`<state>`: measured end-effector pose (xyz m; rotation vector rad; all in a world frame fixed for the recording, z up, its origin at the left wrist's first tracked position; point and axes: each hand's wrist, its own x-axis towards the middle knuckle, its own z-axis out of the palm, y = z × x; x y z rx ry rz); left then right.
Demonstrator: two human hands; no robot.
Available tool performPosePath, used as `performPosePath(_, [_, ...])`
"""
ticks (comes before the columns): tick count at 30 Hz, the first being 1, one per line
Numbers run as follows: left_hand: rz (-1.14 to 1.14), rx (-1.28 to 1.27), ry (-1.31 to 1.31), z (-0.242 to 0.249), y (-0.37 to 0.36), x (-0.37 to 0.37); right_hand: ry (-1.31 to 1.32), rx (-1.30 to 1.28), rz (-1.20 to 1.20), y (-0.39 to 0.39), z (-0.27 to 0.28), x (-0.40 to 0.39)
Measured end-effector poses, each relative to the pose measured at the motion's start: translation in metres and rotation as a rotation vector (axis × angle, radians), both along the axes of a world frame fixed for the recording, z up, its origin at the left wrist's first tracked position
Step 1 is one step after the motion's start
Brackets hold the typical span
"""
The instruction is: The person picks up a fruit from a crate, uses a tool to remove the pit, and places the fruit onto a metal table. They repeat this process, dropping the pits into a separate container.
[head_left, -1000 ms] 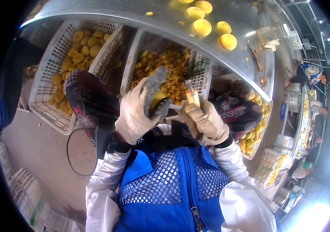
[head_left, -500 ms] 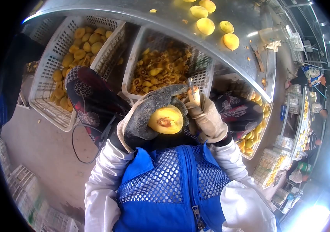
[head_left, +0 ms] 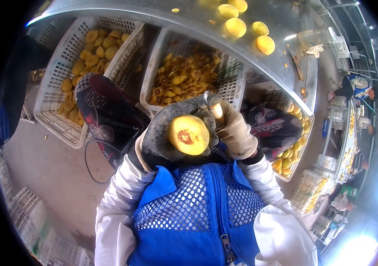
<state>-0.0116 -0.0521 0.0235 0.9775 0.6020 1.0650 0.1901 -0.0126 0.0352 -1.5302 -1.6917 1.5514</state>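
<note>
My left hand (head_left: 164,128), in a dark, grimy glove, is wrapped round a yellow peach half (head_left: 195,131). The cut face points up at me, with a ragged reddish-brown pit hollow. My right hand (head_left: 237,135), in a beige work glove, is closed on a pitting knife (head_left: 217,111) with a short pale wooden handle. Its curved metal end lies right at the fingertips of my left hand, above the peach half. Both hands are close together over my lap. Beyond them stands a white crate (head_left: 146,84) of brown-yellow peach scraps (head_left: 180,82).
A steel table (head_left: 189,22) crosses the top, with several peach halves (head_left: 235,27) and another wooden-handled tool (head_left: 297,66) on it. Left is a white crate (head_left: 58,113) of peach halves. A further crate (head_left: 293,170) of yellow fruit sits by my right knee. People work far right.
My right hand has moved slightly left and closer in, and the knife's metal end has tipped toward my left fingertips. The peach half has turned a little in my left hand.
</note>
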Motion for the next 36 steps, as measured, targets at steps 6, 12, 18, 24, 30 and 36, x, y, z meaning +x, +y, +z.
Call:
performPosePath(6, [-0.018, -0.005, 0.015, 0.008, 0.001, -0.001, 0.227, -0.078, -0.069, -0.003, 0.001, -0.007])
performPosePath(12, [0.011, -0.187, 0.015, 0.008, -0.006, 0.0, 0.225, -0.09, -0.056, -0.003, -0.015, 0.004])
performPosePath(18, [-0.145, -0.143, -0.133, -0.001, -0.004, 0.003, 0.395, -0.19, -0.032, 0.0, -0.013, 0.003])
performPosePath(24, [-0.129, 0.087, -0.03, -0.04, -0.009, 0.008, 0.151, 0.034, 0.062, 0.004, -0.03, 0.012])
performPosePath(30, [-0.111, -0.039, -0.082, -0.033, -0.01, 0.009, 0.228, 0.066, 0.051, 0.002, -0.019, 0.006])
performPosePath(36, [0.297, 0.365, 0.385, -0.013, -0.003, 0.0, 0.101, 0.025, -0.161, 0.014, -0.03, 0.015])
